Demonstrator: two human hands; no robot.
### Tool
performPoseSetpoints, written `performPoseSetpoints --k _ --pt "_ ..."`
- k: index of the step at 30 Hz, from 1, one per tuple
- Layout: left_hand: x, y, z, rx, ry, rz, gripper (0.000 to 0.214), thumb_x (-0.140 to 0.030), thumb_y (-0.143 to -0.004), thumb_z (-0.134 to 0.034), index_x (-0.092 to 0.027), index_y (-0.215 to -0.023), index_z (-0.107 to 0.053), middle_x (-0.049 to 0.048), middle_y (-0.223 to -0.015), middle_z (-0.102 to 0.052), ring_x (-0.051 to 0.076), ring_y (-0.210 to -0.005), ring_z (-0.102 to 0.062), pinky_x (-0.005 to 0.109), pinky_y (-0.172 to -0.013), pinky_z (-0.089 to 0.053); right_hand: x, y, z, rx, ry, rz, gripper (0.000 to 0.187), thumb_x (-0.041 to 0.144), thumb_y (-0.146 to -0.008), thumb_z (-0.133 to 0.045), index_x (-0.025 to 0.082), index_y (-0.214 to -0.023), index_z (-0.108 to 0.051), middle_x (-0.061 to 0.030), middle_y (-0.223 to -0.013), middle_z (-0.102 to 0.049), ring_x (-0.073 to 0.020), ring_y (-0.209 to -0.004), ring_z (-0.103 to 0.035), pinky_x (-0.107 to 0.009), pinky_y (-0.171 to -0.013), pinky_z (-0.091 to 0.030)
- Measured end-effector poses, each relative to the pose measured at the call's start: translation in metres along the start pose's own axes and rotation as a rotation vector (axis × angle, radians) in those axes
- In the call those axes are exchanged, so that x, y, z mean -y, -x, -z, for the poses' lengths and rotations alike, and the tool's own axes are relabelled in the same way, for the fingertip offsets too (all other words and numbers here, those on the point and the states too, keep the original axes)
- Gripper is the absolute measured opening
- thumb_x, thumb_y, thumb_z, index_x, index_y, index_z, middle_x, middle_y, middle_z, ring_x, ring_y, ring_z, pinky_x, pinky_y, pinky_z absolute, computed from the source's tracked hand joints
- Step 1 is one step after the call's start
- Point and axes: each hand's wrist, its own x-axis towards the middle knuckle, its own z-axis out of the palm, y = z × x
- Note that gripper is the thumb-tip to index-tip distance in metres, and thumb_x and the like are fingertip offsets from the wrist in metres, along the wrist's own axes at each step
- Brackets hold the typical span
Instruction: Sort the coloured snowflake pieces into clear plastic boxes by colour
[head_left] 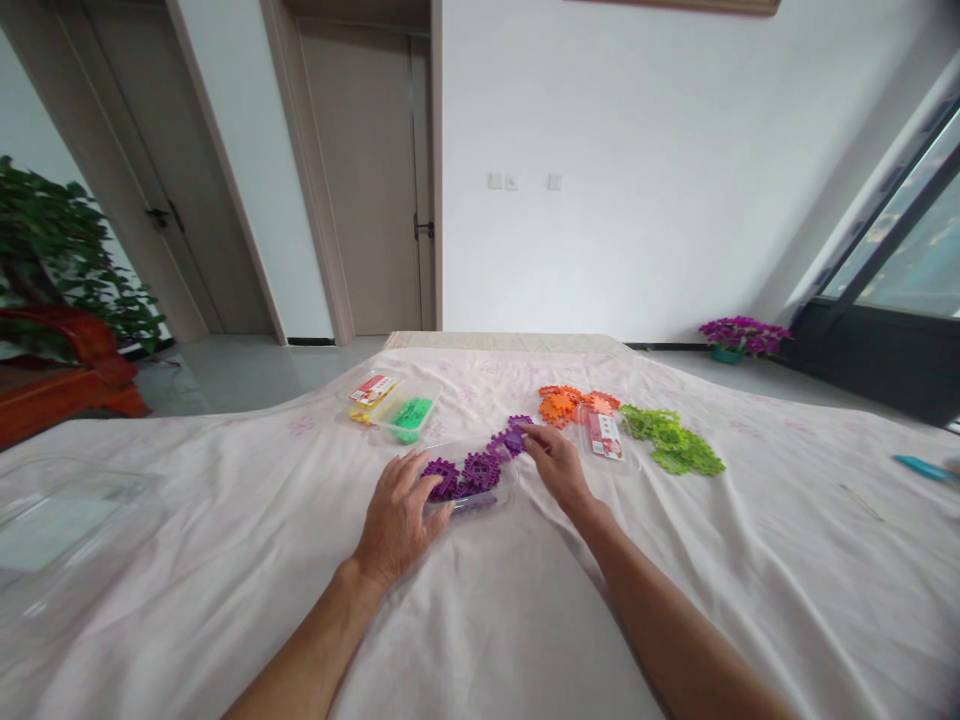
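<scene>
Gears (pixel 481 470), purple and toothed, sit heaped in a clear box (pixel 507 499) near the middle of the cloth-covered table (pixel 487 620), straight in front of the person. From where I stand, the left hand (pixel 401 508) is at the box's left end, fingers spread and thumb low at the near side; I cannot tell whether it grips the wall or only rests against it. The right hand (pixel 556 462) has its fingertips closed on a purple piece (pixel 513 436) at the box's far right corner.

Just beyond that hand lie orange gears (pixel 559 406), partly behind a labelled clear case (pixel 628 452), and right of those a loose pile of lime gears (pixel 675 443). Farther off to the left, green pieces (pixel 412 417) and yellow pieces (pixel 361 415) share the spot with more clear packaging. A big clear tub (pixel 135 484) takes up the table's left side, while something blue (pixel 924 467) lies near its right edge.
</scene>
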Motion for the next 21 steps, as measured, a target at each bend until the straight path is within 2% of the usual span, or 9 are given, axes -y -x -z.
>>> performPoseSetpoints --k 3,5,10,16,21 --pt "-0.001 0.0 -0.001 0.007 -0.002 0.012 0.029 -0.037 -0.086 -0.06 -0.019 -0.108 -0.068 0.0139 -0.132 -0.057 0.032 -0.13 -0.047 0.053 -0.109 -0.041 0.031 -0.001 -0.002 0.186 -0.078 0.039 0.027 0.026 -0.086 -0.055 0.021 -0.108 -0.07 -0.0046 -0.096 -0.073 -0.0181 -0.084 -0.065 -0.03 -0.076 -0.049" --pt "-0.001 0.001 -0.002 0.015 -0.013 0.016 0.032 -0.038 -0.087 -0.06 -0.018 -0.11 -0.068 0.0147 -0.133 -0.056 0.033 -0.13 -0.046 0.052 -0.11 -0.042 0.05 0.001 -0.004 0.316 -0.04 0.087 0.023 0.023 -0.086 -0.056 0.021 -0.104 -0.071 -0.0032 -0.093 -0.073 -0.0173 -0.084 -0.065 -0.028 -0.076 -0.049" --pt "0.001 0.002 -0.003 0.012 -0.023 0.012 0.035 -0.043 -0.086 -0.061 -0.018 -0.11 -0.068 0.0151 -0.132 -0.057 0.034 -0.129 -0.048 0.054 -0.109 -0.042 0.074 0.008 -0.006 0.494 0.12 0.174 0.025 0.017 -0.086 -0.055 0.025 -0.102 -0.073 -0.0011 -0.1 -0.074 -0.0171 -0.092 -0.066 -0.027 -0.08 -0.047" --pt "0.001 0.002 -0.004 0.005 -0.05 0.003 0.036 -0.045 -0.086 -0.06 -0.019 -0.11 -0.068 0.0146 -0.131 -0.057 0.034 -0.128 -0.048 0.054 -0.108 -0.042 0.082 0.01 -0.008 0.567 0.33 0.237 0.027 0.016 -0.087 -0.053 0.029 -0.098 -0.075 0.0005 -0.098 -0.074 -0.0165 -0.095 -0.064 -0.025 -0.082 -0.044" --pt "0.0 0.001 -0.001 0.009 -0.071 0.001 0.037 -0.046 -0.087 -0.059 -0.02 -0.112 -0.067 0.0139 -0.132 -0.057 0.034 -0.128 -0.047 0.056 -0.108 -0.039 0.083 0.009 -0.008 0.565 0.378 0.257 0.032 0.013 -0.085 -0.052 0.029 -0.101 -0.075 -0.001 -0.098 -0.071 -0.0155 -0.094 -0.062 -0.023 -0.08 -0.043"
